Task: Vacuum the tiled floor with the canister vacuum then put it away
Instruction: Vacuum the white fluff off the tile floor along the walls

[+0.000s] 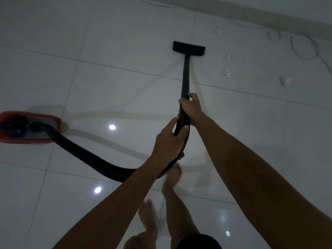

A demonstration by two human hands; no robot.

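A red and grey canister vacuum point(45, 121) stands on the glossy white tiled floor point(107, 83) at the far left. Its black ribbed hose point(86, 155) curves across the floor and rises to a black wand point(186, 76). The wand ends in a flat black floor nozzle point(188, 48) resting on the tiles ahead of me. My right hand point(193, 109) grips the wand's lower end. Just below it, my left hand point(169, 141) is wrapped around the hose.
White scraps of debris point(226, 72) lie scattered on the tiles right of the nozzle. A thin white cable point(303, 47) loops on the floor near the wall's base point(269, 17) at the back right. My bare feet point(172, 177) stand under my arms.
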